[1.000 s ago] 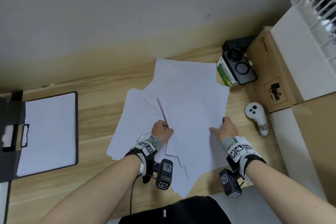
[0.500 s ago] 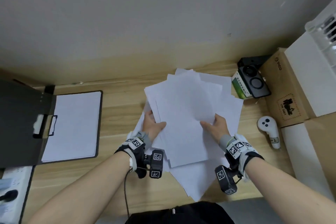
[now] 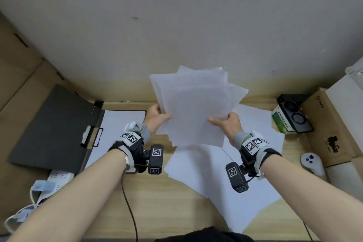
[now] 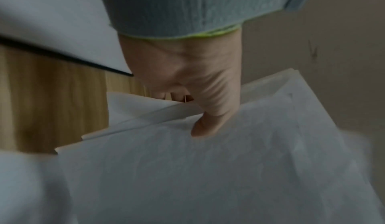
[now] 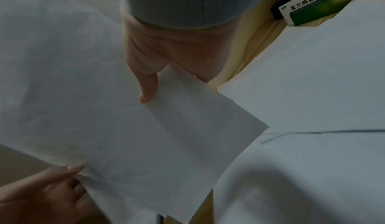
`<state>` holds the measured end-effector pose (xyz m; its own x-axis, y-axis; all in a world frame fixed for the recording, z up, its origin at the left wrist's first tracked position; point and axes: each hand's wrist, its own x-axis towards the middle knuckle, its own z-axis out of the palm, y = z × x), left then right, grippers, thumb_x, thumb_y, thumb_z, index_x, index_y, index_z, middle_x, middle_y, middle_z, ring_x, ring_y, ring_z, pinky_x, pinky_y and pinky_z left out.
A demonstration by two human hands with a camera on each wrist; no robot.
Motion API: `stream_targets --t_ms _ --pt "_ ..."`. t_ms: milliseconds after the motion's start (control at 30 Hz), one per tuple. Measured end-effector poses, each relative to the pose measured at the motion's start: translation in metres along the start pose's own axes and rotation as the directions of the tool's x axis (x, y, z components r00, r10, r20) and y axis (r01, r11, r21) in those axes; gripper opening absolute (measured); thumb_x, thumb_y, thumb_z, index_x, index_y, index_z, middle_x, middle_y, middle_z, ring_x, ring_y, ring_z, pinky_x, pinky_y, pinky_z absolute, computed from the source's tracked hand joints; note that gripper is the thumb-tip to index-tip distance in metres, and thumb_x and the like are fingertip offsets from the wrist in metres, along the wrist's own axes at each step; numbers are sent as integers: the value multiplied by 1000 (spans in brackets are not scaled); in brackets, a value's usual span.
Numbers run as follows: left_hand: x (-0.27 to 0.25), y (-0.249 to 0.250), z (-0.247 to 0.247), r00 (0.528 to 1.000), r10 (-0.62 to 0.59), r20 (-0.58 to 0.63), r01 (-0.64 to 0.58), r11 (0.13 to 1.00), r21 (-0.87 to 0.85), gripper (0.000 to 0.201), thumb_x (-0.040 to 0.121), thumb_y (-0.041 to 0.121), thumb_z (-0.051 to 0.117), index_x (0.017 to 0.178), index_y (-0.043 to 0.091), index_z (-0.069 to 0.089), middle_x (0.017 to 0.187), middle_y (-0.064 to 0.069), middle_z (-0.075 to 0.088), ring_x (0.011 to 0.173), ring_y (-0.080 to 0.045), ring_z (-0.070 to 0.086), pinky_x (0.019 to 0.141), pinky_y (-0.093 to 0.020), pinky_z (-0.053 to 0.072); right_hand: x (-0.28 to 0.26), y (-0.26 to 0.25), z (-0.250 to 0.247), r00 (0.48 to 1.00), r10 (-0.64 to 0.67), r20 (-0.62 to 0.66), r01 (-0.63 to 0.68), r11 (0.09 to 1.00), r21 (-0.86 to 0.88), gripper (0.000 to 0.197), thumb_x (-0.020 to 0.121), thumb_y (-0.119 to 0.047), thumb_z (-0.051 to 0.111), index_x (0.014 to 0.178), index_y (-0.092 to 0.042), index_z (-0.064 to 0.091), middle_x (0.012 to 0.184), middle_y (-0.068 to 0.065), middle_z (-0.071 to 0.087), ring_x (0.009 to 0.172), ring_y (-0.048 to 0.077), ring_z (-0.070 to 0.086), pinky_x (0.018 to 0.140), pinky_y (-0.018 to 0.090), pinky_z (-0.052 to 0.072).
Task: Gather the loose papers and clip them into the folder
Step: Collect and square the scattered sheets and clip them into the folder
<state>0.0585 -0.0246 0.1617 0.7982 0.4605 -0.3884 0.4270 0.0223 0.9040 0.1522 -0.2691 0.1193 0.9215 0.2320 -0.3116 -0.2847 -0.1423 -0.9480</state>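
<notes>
The left hand (image 3: 157, 117) grasps the left edge of the sheaf of papers (image 3: 196, 108), thumb on the near face and fingers behind. The right hand (image 3: 227, 125) grasps the right edge in the same manner. The sheaf is held raised above the desk (image 3: 157, 202), tilted up toward the wall, its sheets fanned and uneven. More loose sheets (image 3: 225, 179) lie flat on the desk below and to the right. The folder (image 3: 57, 127) lies open at the left, a white sheet (image 3: 119, 124) on its right half, its clip (image 3: 92, 137) at the spine. A green box (image 3: 280, 124) and a white controller (image 3: 312, 163) sit at the right.
</notes>
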Motion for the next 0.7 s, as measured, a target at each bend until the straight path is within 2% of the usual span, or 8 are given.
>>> stream_targets --t_ms 100,200,233,333,400,533,600,700 --pt "-14 -29 -9 998 -20 57 14 994 107 32 77 -3 72 107 5 64 99 -6 69 90 -20 67 75 -24 54 -18 21 14 998 27 53 -25 999 -38 26 71 -2 83 94 -8 72 93 9 76 87 24 73 83 35 58" --pt "-28 -46 -8 997 4 81 -13 994 113 25 78 -6 70 101 3 69 93 -5 68 84 -17 65 56 -5 50 -32 30 26 997 52 62 -49 998 -40 24 73 1 81 94 -8 72 94 8 75 88 25 71 80 36 57" --pt "-29 -47 -6 997 11 74 -18 996 87 23 78 -6 69 100 2 70 93 -6 68 86 -18 65 56 -6 51 -34 27 28 997 53 56 -51 998 -35 23 74 2 80 93 -9 72 93 7 74 86 25 70 79 35 57" --pt "-24 -38 -9 999 2 51 -3 1000 15 14 73 0 74 81 11 70 88 -6 70 80 -20 67 70 -23 55 -33 9 37 999 31 41 -32 999 12 21 72 4 80 88 -8 73 88 8 75 80 24 71 78 37 59" --pt "-18 -29 -13 999 29 46 -27 998 -57 16 72 1 75 78 15 70 84 -3 71 77 -19 68 77 -31 55 -28 -4 40 999 11 30 -12 999 53 23 71 6 80 89 -5 73 85 7 75 74 21 72 71 33 59" --pt "-14 -22 -18 992 117 41 -111 987 -120 23 73 -3 75 85 17 69 85 3 71 74 -9 68 73 -26 56 -22 -7 40 1000 -22 -2 22 993 113 42 67 4 83 106 -3 69 95 8 76 81 19 73 69 32 59" --pt "-16 -31 -19 993 96 65 -91 993 -79 27 75 -6 74 92 15 69 87 4 71 78 -9 67 74 -21 55 -25 6 37 1000 -6 7 6 997 71 48 66 0 85 110 -6 68 100 7 75 88 19 73 74 32 59" --pt "-22 -50 -18 994 46 102 -46 999 2 32 75 -10 73 100 9 68 89 1 68 82 -11 63 65 -10 52 -32 26 36 998 49 46 -49 999 -6 42 67 -1 85 106 -6 70 101 9 75 92 23 71 76 32 55"
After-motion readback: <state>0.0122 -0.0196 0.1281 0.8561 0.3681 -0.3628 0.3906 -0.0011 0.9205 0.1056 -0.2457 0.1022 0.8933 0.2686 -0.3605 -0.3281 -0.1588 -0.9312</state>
